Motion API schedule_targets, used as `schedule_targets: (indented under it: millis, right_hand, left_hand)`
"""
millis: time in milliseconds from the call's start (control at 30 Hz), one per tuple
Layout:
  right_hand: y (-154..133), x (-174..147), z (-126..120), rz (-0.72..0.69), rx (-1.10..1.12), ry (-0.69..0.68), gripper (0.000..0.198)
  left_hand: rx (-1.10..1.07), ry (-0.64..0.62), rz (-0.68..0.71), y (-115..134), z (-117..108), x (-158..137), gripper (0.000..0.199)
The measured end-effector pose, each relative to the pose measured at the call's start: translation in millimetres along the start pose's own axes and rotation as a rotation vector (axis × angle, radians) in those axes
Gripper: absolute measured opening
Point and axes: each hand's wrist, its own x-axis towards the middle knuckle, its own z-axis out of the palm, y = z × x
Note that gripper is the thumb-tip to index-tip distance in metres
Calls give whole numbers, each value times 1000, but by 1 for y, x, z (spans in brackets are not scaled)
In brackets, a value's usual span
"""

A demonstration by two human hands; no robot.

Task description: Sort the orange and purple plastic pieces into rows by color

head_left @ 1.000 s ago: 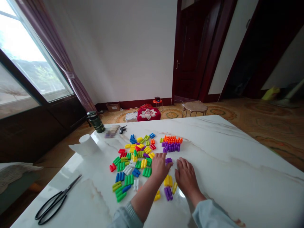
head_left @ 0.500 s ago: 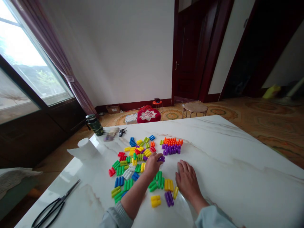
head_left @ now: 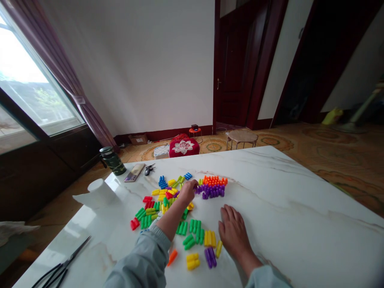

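My left hand [head_left: 188, 192] reaches over the scattered toy blocks, fingers pinched on a purple toy block [head_left: 198, 189] at the left end of the purple row [head_left: 213, 191]. The fingers partly hide that block. Just behind the purple row stands a tight group of orange blocks [head_left: 215, 181]. Palm down on the table, my right hand [head_left: 235, 229] lies with its fingers stretched and holds nothing. Close to its left are a yellow block [head_left: 219, 249], a joined yellow set [head_left: 210, 239] and a purple pair [head_left: 210, 257]. Green blocks [head_left: 195, 226] lie between the hands.
On the marble-patterned table [head_left: 279, 192] lie black-handled scissors [head_left: 67, 262], a paper roll [head_left: 97, 192], a phone [head_left: 135, 173] and keys [head_left: 148, 170]. A camouflage flask [head_left: 113, 161] stands at the back left. Stools [head_left: 242, 137] are beyond the table.
My left hand has moved away from me with the purple block, up to the end of the purple row. An orange block near my left sleeve has come into sight. My right hand stays flat.
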Motion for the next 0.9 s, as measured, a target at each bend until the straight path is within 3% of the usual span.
schedule_targets:
  millis: [467,900]
  right_hand:
    - [2,-1,4,-9,-5,31,44]
    - [-1,1,-5,9,-13,-36,45]
  left_hand:
    - [-71,110,112,0,18,1,28]
    - [-83,184,86,-6,31,1,42]
